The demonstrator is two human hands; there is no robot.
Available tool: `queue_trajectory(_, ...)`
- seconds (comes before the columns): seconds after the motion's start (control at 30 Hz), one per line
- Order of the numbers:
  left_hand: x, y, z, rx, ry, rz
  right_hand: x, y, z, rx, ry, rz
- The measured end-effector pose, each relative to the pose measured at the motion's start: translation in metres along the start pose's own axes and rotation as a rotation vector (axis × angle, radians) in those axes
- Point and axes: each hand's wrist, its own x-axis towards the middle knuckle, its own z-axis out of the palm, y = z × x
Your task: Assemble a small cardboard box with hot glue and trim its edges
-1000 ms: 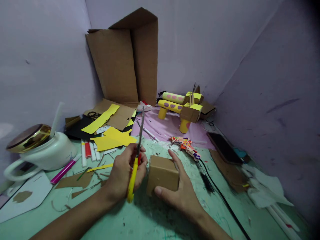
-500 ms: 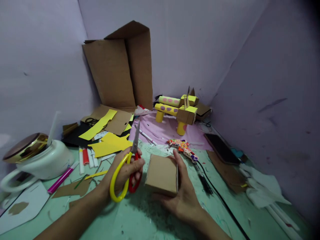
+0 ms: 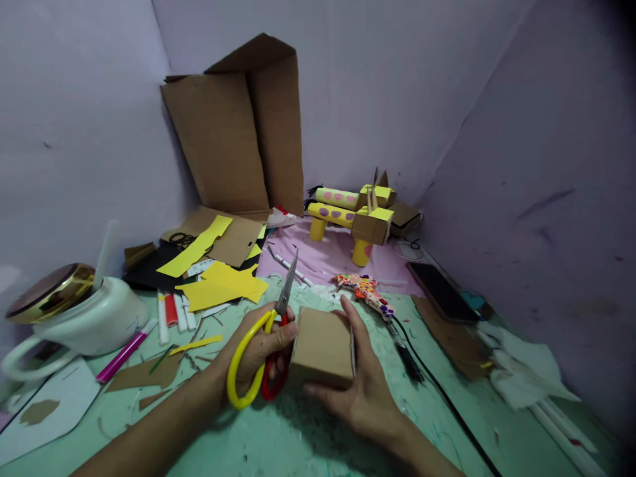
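Note:
My left hand point(image 3: 261, 348) is closed around a pair of scissors point(image 3: 248, 361) with one yellow and one red handle; the blades are together and point up and away from me. My right hand point(image 3: 365, 381) grips a small brown cardboard box point(image 3: 322, 344) from its right side, thumb and fingers along its edges. The fingers of my left hand are close to the box's left side; whether they touch it I cannot tell. Beyond my right hand lies a patterned glue gun point(image 3: 365, 291) with a black cord.
Yellow paper scraps point(image 3: 221, 286), markers point(image 3: 171, 310) and a white mug point(image 3: 97, 315) lie left. At the back stand a large cardboard piece point(image 3: 213, 142) and yellow tube animals point(image 3: 330, 215) on pink cloth point(image 3: 298, 242). A phone point(image 3: 442, 291) and tissue point(image 3: 527, 364) are right.
My left hand has moved slightly right with the scissors, closer to the box, and the blades have tilted rightward. The box in my right hand has barely moved.

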Motion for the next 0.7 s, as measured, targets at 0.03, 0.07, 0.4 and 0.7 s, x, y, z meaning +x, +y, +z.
queue_trajectory(0.03,0.0,0.002,0.0,0.048,0.052,0.043,-0.001,0.001,-0.003,-0.033,0.022,-0.016)
queue_trajectory(0.07,0.0,0.004,-0.001,0.098,0.106,0.093,0.0,0.003,-0.006,-0.013,0.039,0.002)
queue_trajectory(0.4,-0.001,0.007,-0.004,0.504,0.203,0.18,0.009,0.018,-0.018,0.033,0.111,0.19)
queue_trajectory(0.7,-0.001,0.014,0.0,0.243,0.069,-0.096,0.012,-0.007,-0.021,-0.247,-0.255,0.011)
